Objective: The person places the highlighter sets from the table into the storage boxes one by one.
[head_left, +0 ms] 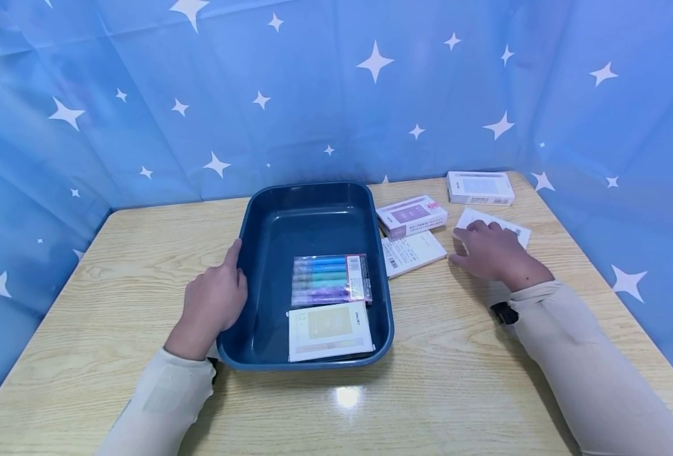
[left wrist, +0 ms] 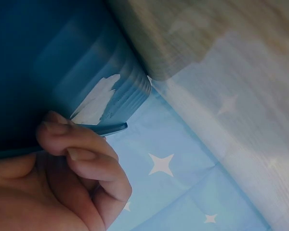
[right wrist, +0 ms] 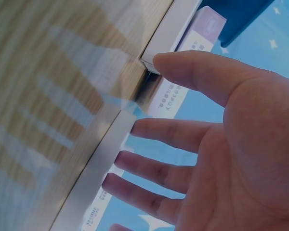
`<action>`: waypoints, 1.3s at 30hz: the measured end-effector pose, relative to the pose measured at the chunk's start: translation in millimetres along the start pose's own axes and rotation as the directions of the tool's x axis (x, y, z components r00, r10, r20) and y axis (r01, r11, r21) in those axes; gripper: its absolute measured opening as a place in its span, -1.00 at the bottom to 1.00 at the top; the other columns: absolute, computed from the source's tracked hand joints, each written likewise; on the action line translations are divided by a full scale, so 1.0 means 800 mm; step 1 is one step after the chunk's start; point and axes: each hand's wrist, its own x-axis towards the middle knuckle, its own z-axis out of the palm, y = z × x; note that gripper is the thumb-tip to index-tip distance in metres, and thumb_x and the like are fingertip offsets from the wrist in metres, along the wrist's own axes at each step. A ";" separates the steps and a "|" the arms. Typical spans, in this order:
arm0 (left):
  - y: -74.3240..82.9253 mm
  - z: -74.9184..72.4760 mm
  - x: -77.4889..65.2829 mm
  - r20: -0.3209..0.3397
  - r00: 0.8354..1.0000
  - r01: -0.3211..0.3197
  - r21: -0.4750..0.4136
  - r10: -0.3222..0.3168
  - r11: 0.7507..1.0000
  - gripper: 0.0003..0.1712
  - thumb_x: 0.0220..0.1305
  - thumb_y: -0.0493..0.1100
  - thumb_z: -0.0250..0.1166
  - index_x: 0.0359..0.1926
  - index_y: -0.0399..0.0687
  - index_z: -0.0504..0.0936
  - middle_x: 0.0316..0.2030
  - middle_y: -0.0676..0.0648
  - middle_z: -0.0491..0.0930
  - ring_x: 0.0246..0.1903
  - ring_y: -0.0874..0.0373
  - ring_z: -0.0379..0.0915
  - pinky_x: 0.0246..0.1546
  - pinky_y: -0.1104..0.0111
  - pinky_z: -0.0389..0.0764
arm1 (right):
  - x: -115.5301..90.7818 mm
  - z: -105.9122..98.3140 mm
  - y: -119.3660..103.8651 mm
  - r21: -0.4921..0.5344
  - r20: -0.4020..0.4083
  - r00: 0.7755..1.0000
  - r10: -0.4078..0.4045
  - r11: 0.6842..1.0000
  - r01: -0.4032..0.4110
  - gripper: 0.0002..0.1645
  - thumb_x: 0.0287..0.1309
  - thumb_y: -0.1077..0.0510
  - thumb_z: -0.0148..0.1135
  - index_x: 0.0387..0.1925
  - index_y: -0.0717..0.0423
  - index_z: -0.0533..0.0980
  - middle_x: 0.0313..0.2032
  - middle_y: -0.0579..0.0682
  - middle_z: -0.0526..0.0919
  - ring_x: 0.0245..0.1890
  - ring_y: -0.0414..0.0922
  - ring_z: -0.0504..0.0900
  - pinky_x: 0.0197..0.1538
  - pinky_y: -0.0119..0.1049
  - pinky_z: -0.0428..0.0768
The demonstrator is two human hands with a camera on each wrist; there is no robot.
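Observation:
A deep blue plastic tray stands on the wooden table. My left hand grips its left rim; the left wrist view shows curled fingers at the tray's edge. Inside lie a clear pack of coloured pens and, nearer me, a white-and-yellow box. On the right, my right hand hovers over a flat white box and partly hides it. Its fingers are spread, with the tips close to the box edge; whether they touch it I cannot tell.
Right of the tray, a purple-and-white box rests partly on a white box with printed text. Another white box lies at the table's back right corner. Blue curtain with white stars hangs behind and beside the table.

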 end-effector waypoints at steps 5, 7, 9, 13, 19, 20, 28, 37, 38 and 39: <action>0.000 0.000 0.000 -0.003 1.000 -0.003 0.003 0.003 1.000 -0.33 0.50 -0.15 -0.12 0.56 -0.17 0.05 -0.78 -0.05 0.31 -0.83 0.09 0.24 -0.76 0.33 0.23 | -0.002 0.001 -0.001 -0.004 -0.022 0.999 -0.023 1.000 0.023 -0.31 0.35 -0.03 0.17 0.35 0.32 0.36 0.21 0.49 0.39 0.19 0.46 0.36 0.09 0.38 0.33; 0.000 0.000 0.000 -0.003 1.000 -0.004 0.005 0.004 1.000 -0.33 0.50 -0.15 -0.12 0.56 -0.17 0.05 -0.78 -0.05 0.31 -0.83 0.09 0.24 -0.76 0.33 0.23 | -0.003 0.001 -0.001 -0.006 -0.027 0.999 -0.028 1.000 0.027 -0.32 0.35 -0.02 0.18 0.33 0.32 0.37 0.20 0.49 0.41 0.17 0.45 0.38 0.08 0.37 0.34; 0.000 0.000 0.000 -0.002 1.000 -0.004 0.006 0.004 1.000 -0.33 0.50 -0.15 -0.11 0.56 -0.17 0.05 -0.78 -0.05 0.31 -0.83 0.09 0.24 -0.76 0.33 0.23 | -0.004 0.001 -0.002 -0.006 -0.031 0.999 -0.028 1.000 0.028 -0.33 0.35 -0.02 0.18 0.33 0.31 0.38 0.19 0.48 0.41 0.17 0.44 0.38 0.07 0.37 0.35; 0.001 0.000 0.000 0.001 1.000 -0.001 0.005 0.001 1.000 -0.33 0.50 -0.14 -0.11 0.56 -0.16 0.05 -0.78 -0.05 0.31 -0.82 0.09 0.24 -0.75 0.33 0.24 | -0.005 0.001 -0.004 -0.007 -0.031 0.999 -0.033 0.999 0.033 -0.36 0.35 -0.01 0.18 0.31 0.30 0.40 0.18 0.47 0.43 0.15 0.43 0.41 0.05 0.36 0.36; 0.000 0.000 0.000 0.005 1.000 0.005 0.008 -0.005 1.000 -0.33 0.50 -0.14 -0.11 0.56 -0.16 0.04 -0.77 -0.06 0.32 -0.82 0.09 0.24 -0.75 0.34 0.24 | -0.005 0.000 -0.007 -0.022 -0.044 0.997 -0.058 0.998 0.057 -0.47 0.34 0.01 0.19 0.20 0.26 0.49 0.11 0.42 0.49 0.06 0.36 0.48 -0.03 0.32 0.41; 0.000 0.000 0.000 0.004 1.000 0.005 0.008 -0.005 1.000 -0.33 0.50 -0.14 -0.11 0.56 -0.16 0.04 -0.77 -0.06 0.32 -0.82 0.09 0.24 -0.75 0.34 0.24 | -0.005 0.000 -0.008 -0.022 -0.045 0.997 -0.059 0.998 0.058 -0.47 0.33 0.01 0.19 0.20 0.26 0.49 0.11 0.42 0.49 0.06 0.36 0.49 -0.03 0.31 0.42; 0.001 0.000 0.000 0.004 1.000 0.002 0.002 -0.002 1.000 -0.33 0.50 -0.14 -0.11 0.56 -0.17 0.05 -0.77 -0.06 0.32 -0.82 0.09 0.24 -0.75 0.34 0.23 | -0.005 -0.006 -0.004 0.073 -0.034 0.999 -0.030 0.997 0.033 -0.42 0.35 0.00 0.20 0.26 0.27 0.48 0.19 0.45 0.45 0.14 0.40 0.46 0.04 0.39 0.43; 0.001 -0.001 0.000 0.008 1.000 0.006 0.002 -0.006 1.000 -0.33 0.50 -0.14 -0.12 0.56 -0.16 0.04 -0.77 -0.06 0.32 -0.82 0.08 0.24 -0.75 0.33 0.23 | -0.002 -0.009 0.013 0.124 -0.029 0.999 0.037 0.992 -0.033 -0.33 0.33 0.01 0.19 0.35 0.27 0.37 0.30 0.49 0.29 0.24 0.47 0.31 0.06 0.47 0.36; 0.001 -0.001 0.000 0.008 1.000 0.006 0.002 -0.006 1.000 -0.33 0.50 -0.14 -0.12 0.56 -0.16 0.04 -0.78 -0.06 0.32 -0.82 0.08 0.24 -0.75 0.33 0.23 | -0.001 -0.009 0.015 0.126 -0.027 0.999 0.045 0.991 -0.041 -0.31 0.32 0.01 0.19 0.36 0.28 0.35 0.30 0.49 0.29 0.24 0.48 0.30 0.06 0.48 0.35; 0.001 -0.001 0.000 0.009 1.000 0.006 0.001 -0.006 1.000 -0.33 0.50 -0.14 -0.11 0.56 -0.16 0.04 -0.78 -0.06 0.32 -0.82 0.08 0.24 -0.75 0.33 0.24 | -0.001 -0.009 0.016 0.129 -0.024 0.998 0.051 0.991 -0.048 -0.30 0.32 0.01 0.19 0.37 0.29 0.34 0.31 0.49 0.28 0.24 0.49 0.29 0.07 0.49 0.34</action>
